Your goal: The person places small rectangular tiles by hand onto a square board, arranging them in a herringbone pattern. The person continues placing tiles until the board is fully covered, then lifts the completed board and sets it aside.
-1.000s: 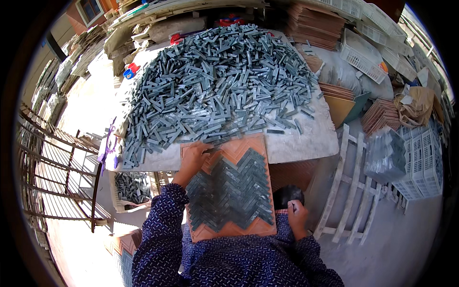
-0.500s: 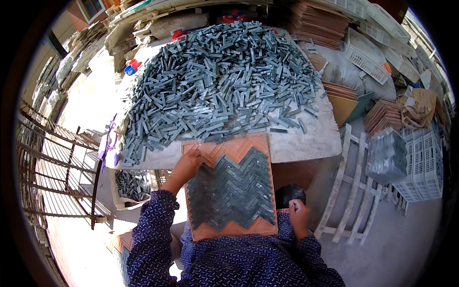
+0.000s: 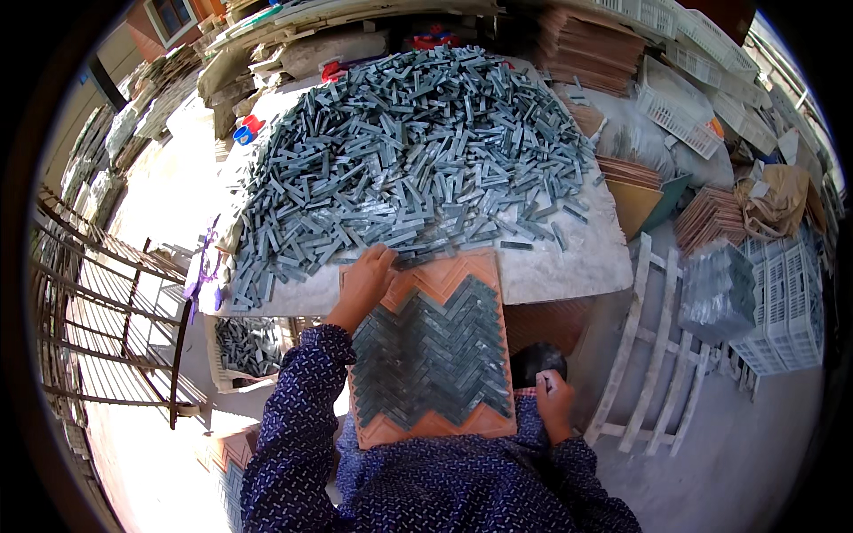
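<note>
An orange-brown moulded board (image 3: 487, 266) leans between my lap and the front edge of the table. Dark green-grey stone strips, set in a zigzag herringbone sheet (image 3: 431, 351), fill most of it. My left hand (image 3: 366, 280) is over the board's upper left corner, its bent fingers closed at the near edge of a heap of loose stone strips (image 3: 418, 151). What the fingertips hold, if anything, is hidden. Right of the board, my right hand (image 3: 555, 406) is closed, its contents not visible, next to a round black object (image 3: 539, 360).
The heap covers much of the pale table (image 3: 577, 266). Below its left side stands a crate (image 3: 218, 351) of loose strips. A metal rack (image 3: 115, 311) is at left. To the right are a slatted wooden frame (image 3: 653, 346), wrapped tile sheets (image 3: 715, 289) and white plastic crates (image 3: 786, 306).
My left hand has moved up and slightly right, from the board's upper left edge to the near edge of the heap. My right hand and the board stay put.
</note>
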The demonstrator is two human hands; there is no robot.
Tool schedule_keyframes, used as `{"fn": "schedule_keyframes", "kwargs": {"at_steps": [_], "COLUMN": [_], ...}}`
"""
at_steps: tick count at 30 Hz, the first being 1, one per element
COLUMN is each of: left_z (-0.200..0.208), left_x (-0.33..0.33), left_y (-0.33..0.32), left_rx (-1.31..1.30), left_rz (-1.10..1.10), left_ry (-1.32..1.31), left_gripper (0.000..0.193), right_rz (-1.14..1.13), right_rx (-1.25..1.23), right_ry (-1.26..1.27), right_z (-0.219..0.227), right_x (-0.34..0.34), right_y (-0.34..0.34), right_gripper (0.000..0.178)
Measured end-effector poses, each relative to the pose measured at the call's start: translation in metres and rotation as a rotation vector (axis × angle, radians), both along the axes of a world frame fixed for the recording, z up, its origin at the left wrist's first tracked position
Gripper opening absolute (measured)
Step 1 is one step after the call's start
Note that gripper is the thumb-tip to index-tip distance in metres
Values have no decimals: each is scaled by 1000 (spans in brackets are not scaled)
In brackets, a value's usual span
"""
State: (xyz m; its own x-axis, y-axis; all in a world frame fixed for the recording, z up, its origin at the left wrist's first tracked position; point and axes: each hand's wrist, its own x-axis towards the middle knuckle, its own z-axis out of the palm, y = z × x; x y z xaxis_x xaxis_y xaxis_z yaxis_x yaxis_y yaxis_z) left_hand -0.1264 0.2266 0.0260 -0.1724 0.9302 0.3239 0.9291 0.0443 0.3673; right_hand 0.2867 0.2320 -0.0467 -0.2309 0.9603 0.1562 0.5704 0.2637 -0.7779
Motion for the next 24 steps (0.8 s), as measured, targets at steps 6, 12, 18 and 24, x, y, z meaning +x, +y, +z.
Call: {"fn": "schedule_keyframes", "kwargs": {"at_steps": [6, 12, 18, 24], "left_z": [-7, 23, 1, 4], "left_x": [-19, -21, -27, -18], "left_y": [10, -41, -51, -42], "left_rx": [-190, -238, -126, -146], "left_rz": [21, -202, -239, -217], "left_ry": [3, -7, 0, -84], "left_gripper": [25, 22, 23, 20], "right_rz": [-16, -26, 8, -2], "right_rx": [-17, -4, -15, 0], "right_ry": [-31, 52, 22, 37], "right_z": [4, -13, -3, -9], "right_x": [1, 1, -2, 2], "right_y": [-1, 0, 1, 1], "right_gripper": [7, 6, 7, 8]}}
